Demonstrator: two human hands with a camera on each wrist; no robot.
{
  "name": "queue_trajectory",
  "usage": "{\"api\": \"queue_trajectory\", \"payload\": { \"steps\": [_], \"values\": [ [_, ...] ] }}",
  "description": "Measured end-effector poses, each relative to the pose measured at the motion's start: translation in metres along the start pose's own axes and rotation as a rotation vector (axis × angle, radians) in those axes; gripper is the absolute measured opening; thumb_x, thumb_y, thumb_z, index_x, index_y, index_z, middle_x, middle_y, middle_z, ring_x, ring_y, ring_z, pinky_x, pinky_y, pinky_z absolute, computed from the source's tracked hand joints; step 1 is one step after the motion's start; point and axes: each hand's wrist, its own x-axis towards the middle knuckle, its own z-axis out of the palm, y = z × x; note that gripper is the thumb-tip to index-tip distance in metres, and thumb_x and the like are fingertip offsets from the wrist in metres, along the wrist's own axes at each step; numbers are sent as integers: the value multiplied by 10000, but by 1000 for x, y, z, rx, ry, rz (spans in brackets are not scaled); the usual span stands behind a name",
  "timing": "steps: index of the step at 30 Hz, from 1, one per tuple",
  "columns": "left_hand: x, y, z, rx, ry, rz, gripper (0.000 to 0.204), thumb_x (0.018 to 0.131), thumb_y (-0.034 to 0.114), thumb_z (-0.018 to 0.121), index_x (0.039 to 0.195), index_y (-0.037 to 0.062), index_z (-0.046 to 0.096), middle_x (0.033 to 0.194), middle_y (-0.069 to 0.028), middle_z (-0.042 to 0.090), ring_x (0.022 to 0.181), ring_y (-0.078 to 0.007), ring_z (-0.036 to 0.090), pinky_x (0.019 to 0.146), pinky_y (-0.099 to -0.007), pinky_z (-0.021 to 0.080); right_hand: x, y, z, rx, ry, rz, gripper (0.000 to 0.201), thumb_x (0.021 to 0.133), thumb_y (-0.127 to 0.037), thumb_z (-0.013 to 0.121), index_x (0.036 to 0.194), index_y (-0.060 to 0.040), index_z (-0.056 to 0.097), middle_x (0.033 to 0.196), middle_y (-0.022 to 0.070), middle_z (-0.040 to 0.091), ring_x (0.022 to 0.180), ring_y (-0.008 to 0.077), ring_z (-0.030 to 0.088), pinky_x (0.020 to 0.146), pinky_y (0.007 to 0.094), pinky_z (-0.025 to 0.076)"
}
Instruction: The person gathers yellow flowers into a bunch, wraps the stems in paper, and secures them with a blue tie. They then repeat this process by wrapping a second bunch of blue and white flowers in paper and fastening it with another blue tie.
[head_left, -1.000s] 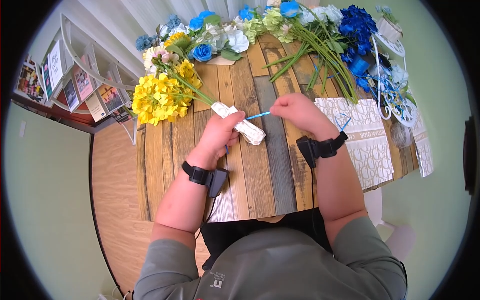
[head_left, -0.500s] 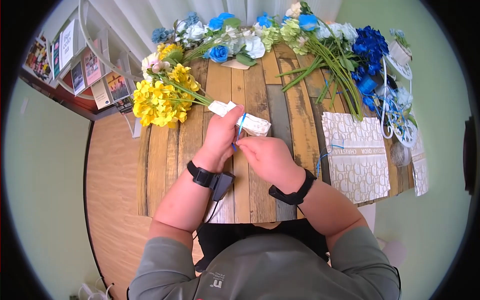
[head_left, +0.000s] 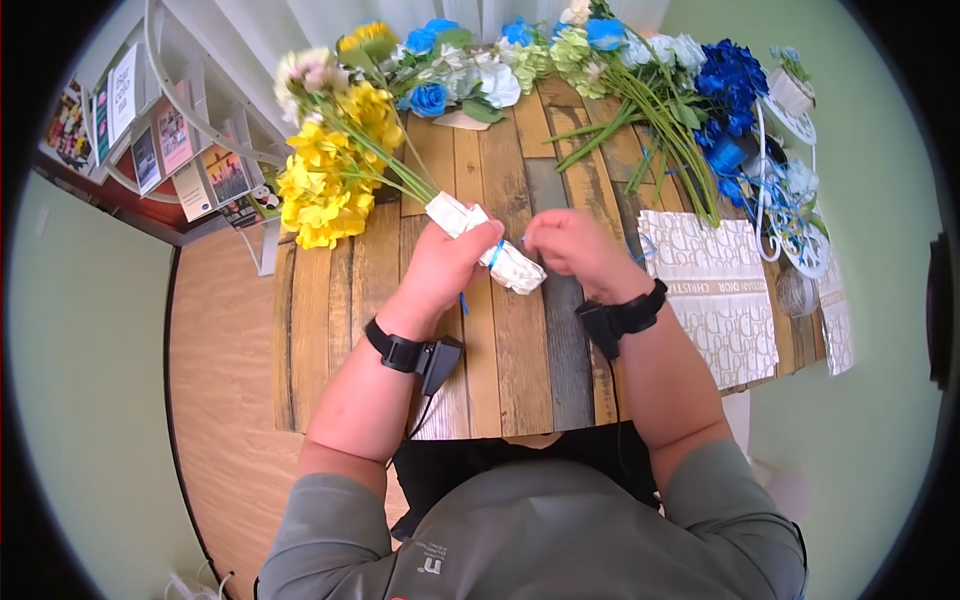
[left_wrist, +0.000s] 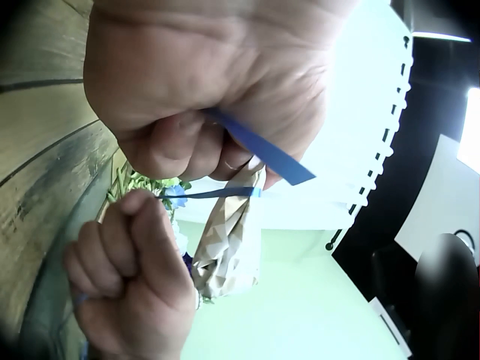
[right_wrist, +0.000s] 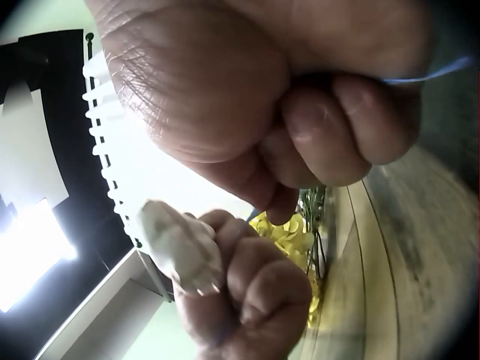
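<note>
My left hand grips the white patterned paper wrap around the stem ends of a bouquet, thumb on top. Yellow flowers and a pale pink-white bloom fan out beyond it to the upper left. A blue ribbon crosses the wrap just below the left thumb. Its short tail sticks out from under the left hand's curled fingers. To the right of the wrap, my right hand pinches the ribbon's other part, which runs straight between the hands in the left wrist view.
Blue, white and green artificial flowers line the back of the wooden table. Long green stems lie at the back right. Patterned paper sheets sit at the right, beside a white metal stand and a ribbon spool.
My right hand has carried the ribbon down and round the wrap, then back out to the right. The left hand keeps its grip, and the flower heads have lifted slightly.
</note>
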Motion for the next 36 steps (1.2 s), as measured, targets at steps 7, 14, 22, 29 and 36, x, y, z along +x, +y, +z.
{"api": "queue_trajectory", "payload": {
  "steps": [7, 14, 22, 29, 36],
  "values": [
    [13, -18, -6, 224, 181, 176, 118, 925, 111, 674, 850, 46, 610, 783, 18, 598, 713, -81, 550, 635, -264, 440, -23, -3, 51, -569, 285, -344, 169, 942, -179, 635, 979, -48, 735, 778, 155, 692, 627, 286, 636, 607, 372, 502],
    [-6, 14, 4, -150, 280, 132, 115, 967, 132, 638, 881, 84, 580, 726, 36, 539, 564, -40, 454, 486, -241, 364, -14, 26, 82, -481, 83, -300, 204, 977, -217, 621, 993, -49, 736, 812, 160, 701, 711, 295, 663, 661, 384, 510],
    [-15, 20, 8, -18, 59, 80, 136, 983, 167, 614, 881, 89, 570, 692, 43, 523, 519, -36, 433, 431, -222, 319, 6, 10, 11, 364, 47, 47, 219, 973, -212, 626, 914, -33, 737, 723, -15, 604, 639, 55, 511, 530, 244, 375],
    [4, -17, 8, 325, 146, 290, 112, 950, 101, 662, 863, 70, 598, 739, 55, 549, 582, -34, 446, 509, -225, 347, -19, -8, 33, -340, 273, -421, 198, 936, -177, 617, 821, -30, 683, 643, 52, 630, 542, 192, 571, 520, 355, 427],
    [-9, 11, 7, 68, 352, 212, 124, 967, 130, 657, 880, 83, 581, 732, 45, 541, 594, -36, 467, 489, -233, 368, -15, 24, 72, -388, 118, -441, 216, 976, -206, 608, 872, -45, 707, 773, 132, 691, 683, 277, 650, 634, 366, 492]
  ]
}}
